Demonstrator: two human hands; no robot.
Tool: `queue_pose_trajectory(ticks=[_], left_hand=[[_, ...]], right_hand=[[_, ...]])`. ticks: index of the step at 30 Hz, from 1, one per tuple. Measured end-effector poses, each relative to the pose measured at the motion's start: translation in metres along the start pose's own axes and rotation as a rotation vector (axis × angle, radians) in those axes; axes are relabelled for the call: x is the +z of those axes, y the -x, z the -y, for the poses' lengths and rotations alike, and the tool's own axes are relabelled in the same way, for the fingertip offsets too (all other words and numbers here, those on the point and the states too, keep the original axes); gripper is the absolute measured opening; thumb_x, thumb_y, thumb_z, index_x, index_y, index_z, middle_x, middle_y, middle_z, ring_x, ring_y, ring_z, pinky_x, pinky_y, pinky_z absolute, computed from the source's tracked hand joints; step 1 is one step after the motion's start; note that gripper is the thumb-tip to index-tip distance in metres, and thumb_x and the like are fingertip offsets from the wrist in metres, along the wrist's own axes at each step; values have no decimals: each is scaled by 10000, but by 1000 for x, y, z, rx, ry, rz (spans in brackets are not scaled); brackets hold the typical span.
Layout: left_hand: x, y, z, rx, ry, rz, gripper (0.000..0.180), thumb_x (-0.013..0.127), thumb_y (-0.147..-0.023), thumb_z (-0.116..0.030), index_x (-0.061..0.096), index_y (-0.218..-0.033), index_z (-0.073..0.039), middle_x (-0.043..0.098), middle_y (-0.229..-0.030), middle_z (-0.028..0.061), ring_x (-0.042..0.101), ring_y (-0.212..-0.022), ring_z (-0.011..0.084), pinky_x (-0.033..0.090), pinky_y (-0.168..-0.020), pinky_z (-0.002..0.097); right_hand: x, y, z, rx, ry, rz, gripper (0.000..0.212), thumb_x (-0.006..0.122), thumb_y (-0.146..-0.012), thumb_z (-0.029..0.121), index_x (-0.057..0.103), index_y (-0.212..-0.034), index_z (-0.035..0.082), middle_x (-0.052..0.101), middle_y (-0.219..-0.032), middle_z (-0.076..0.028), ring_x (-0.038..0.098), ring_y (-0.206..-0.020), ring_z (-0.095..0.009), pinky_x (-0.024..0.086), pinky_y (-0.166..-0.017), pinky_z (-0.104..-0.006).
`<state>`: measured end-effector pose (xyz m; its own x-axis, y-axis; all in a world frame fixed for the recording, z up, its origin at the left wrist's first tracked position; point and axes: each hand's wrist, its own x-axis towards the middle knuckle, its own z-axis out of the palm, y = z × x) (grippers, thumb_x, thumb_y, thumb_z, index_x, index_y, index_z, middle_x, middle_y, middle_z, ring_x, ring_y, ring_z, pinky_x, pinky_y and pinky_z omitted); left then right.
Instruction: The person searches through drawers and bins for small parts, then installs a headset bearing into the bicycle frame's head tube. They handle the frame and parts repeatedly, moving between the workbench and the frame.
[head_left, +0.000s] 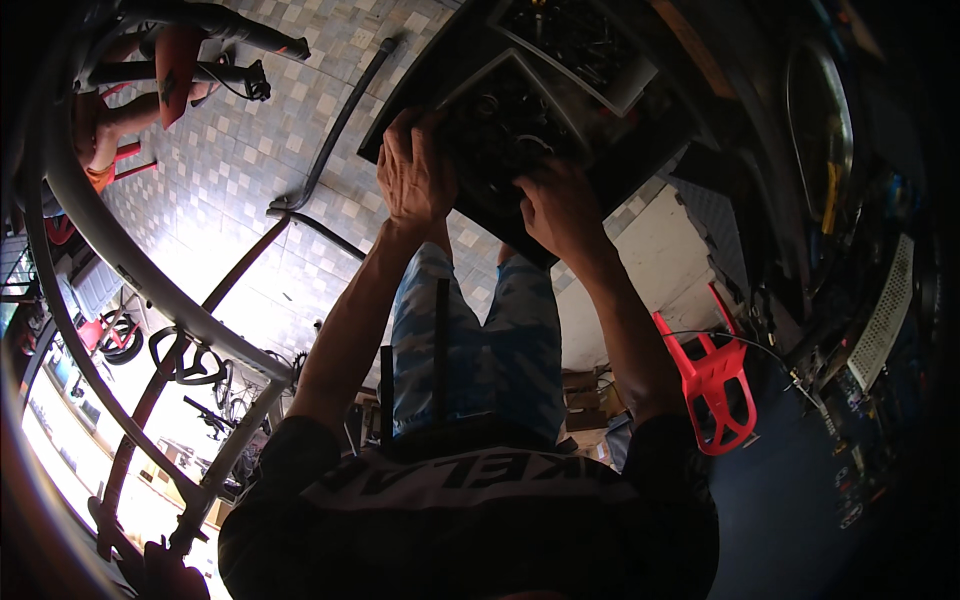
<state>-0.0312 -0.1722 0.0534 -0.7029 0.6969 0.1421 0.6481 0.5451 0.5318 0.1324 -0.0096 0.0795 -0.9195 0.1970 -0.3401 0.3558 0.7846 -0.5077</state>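
Observation:
In front of me a dark drawer holds open-topped bins. The nearer bin has small dark parts in it, too dim to name, with a pale ring-shaped piece among them. My left hand is closed over the bin's near left edge, its fingertips partly lost in shadow. Inside the near right part of the bin, my right hand has its fingers curled together among the parts. What those fingers hold is hidden by the dark.
A grey bicycle frame stands close on my left, with handlebars above it. Another person's bare limb shows behind them. A second bin lies beyond the first. At right are a red slotted plastic piece and a perforated panel.

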Motion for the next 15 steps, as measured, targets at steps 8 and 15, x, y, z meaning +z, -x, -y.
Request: queue_pose_trajectory(ticks=[8, 15], left_hand=[[2, -1, 2, 30, -2, -7, 529, 606, -888, -135, 570, -1409, -53, 517, -1374, 237, 568, -1198, 451, 488, -1014, 544], [2, -1, 3, 10, -11, 12, 534, 614, -888, -141, 567, -1414, -59, 520, -1365, 233, 567, -1204, 452, 488, -1021, 543]], right_hand=[[23, -45, 18, -20, -99, -270, 255, 776, -840, 96, 754, -1095, 102, 682, -1093, -148, 651, -1074, -363, 541, -934, -485], [48, -69, 12, 2, -2, -190, 196, 777, -897, 178, 757, -1079, 109, 671, -1114, -143, 630, -1067, -362, 520, -927, -466]])
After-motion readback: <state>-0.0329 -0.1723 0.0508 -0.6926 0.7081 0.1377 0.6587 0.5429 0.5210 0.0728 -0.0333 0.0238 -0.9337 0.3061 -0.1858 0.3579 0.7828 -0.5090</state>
